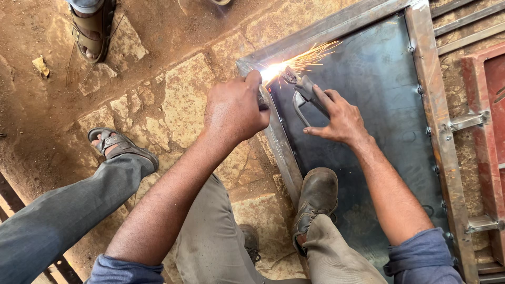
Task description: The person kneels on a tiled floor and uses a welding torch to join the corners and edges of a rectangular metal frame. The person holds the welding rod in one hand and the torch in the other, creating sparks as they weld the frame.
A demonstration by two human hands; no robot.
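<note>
A dark steel sheet (379,100) in an angle-iron frame (439,131) lies on the stone floor. My right hand (339,118) grips a welding electrode holder (305,92) whose tip meets the frame's top-left corner, where a bright arc (273,71) throws sparks to the right. My left hand (236,108) is closed around a small metal piece (262,97) pressed against the frame's left bar, just beside the arc. My brown shoe (315,202) stands on the sheet's lower left edge.
Another person's leg in grey trousers with a sandalled foot (118,147) reaches in from the left. A second sandalled foot (92,31) stands at top left. A red-painted metal frame (486,131) and steel bars (463,23) lie to the right.
</note>
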